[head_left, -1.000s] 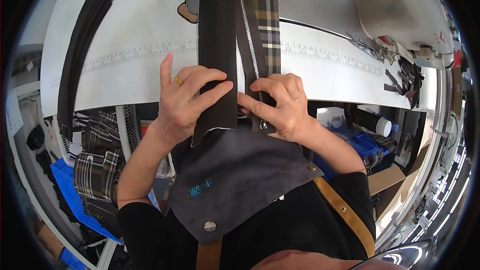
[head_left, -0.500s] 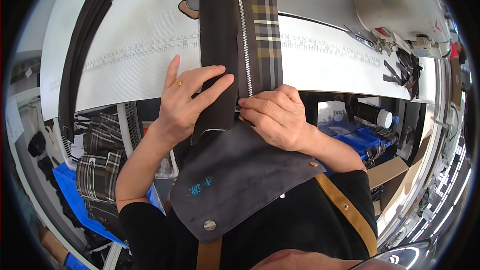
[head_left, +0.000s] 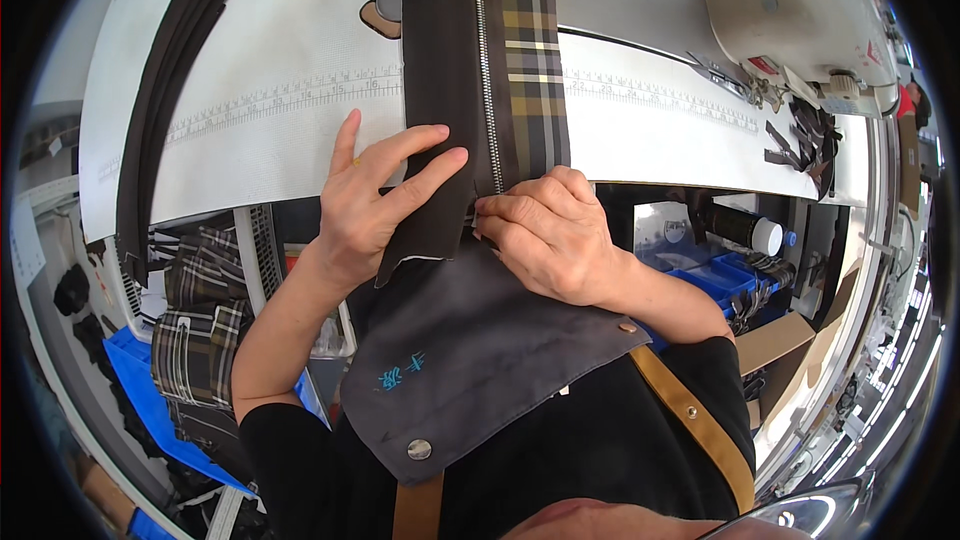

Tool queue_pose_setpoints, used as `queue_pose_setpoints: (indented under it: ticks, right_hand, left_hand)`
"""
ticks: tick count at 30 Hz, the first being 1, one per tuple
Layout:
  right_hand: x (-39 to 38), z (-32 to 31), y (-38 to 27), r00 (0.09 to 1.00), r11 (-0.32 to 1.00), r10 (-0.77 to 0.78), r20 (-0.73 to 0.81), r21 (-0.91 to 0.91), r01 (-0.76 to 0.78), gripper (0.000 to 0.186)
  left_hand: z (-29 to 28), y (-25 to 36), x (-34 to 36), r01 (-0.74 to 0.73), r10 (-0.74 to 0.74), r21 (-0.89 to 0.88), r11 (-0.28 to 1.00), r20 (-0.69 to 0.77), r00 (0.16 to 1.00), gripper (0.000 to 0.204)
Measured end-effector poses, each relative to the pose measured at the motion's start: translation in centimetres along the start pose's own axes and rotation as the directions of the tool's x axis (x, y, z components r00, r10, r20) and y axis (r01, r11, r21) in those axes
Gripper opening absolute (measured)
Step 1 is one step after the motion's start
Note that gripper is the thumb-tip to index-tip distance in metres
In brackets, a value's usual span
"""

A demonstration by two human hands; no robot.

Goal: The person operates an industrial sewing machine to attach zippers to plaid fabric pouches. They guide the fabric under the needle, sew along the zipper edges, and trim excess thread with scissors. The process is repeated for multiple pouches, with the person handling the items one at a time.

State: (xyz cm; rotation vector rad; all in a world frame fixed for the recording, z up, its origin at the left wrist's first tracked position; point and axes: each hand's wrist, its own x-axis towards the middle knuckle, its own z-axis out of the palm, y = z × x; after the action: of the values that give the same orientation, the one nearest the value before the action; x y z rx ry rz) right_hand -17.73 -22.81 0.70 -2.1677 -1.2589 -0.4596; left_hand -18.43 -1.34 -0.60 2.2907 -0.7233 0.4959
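A dark brown fabric strip [head_left: 437, 40], a metal zipper [head_left: 485, 80] and a plaid piece [head_left: 530, 50] lie lengthwise across the white table's front edge. My left hand [head_left: 385, 200] rests on the dark strip, two fingertips pressing it and the other visible fingers spread. My right hand [head_left: 540, 235] has its fingers curled and pinched on the zipper's lower end, covering it. The strip's cut end hangs over the edge, above my grey apron [head_left: 470, 360].
A bundle of dark strips [head_left: 165, 110] lies at the left, a sewing machine [head_left: 800, 20] at the back right beside tangled scraps [head_left: 808, 145]. Below the table are plaid pieces [head_left: 200, 340], blue trays [head_left: 700, 275], a dark bottle [head_left: 730, 225] and cardboard [head_left: 775, 340].
My right hand has closed more tightly on the zipper's lower end and turned knuckles-up. The zipper now lies straighter, against the dark strip, whose gap beside it has closed.
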Motion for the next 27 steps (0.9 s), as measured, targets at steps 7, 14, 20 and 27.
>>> queue_pose_setpoints:
  ticks: [7, 14, 20, 27]
  right_hand:
    - [0.6, 0.1, -0.5, 1.0, 1.0, -0.003, -0.03, 0.003, 0.003, 0.016]
    - [-0.4, -0.6, -0.2, 0.999, 0.978, 0.002, 0.035, 0.209, -0.01, 0.025]
    - [1.6, -1.8, 2.9, 0.979, 0.995, 0.095, 0.18, 0.019, -0.1, 0.041]
    - [1.2, -1.5, 3.7, 0.982, 0.999, -0.032, 0.185, -0.023, 0.036, 0.042]
  left_hand:
    - [0.1, 0.2, 0.3, -0.011, 0.008, 0.055, 0.998, 0.054, 0.998, 0.033]
    - [-0.3, 0.5, 0.7, -0.024, 0.014, 0.099, 0.995, 0.101, 0.995, 0.029]
    - [-0.9, 0.8, 0.8, -0.017, -0.001, 0.115, 0.993, 0.155, 0.988, 0.032]
    - [-2.7, -2.2, 5.1, -0.062, 0.0, 0.157, 0.986, 0.367, 0.93, 0.034]
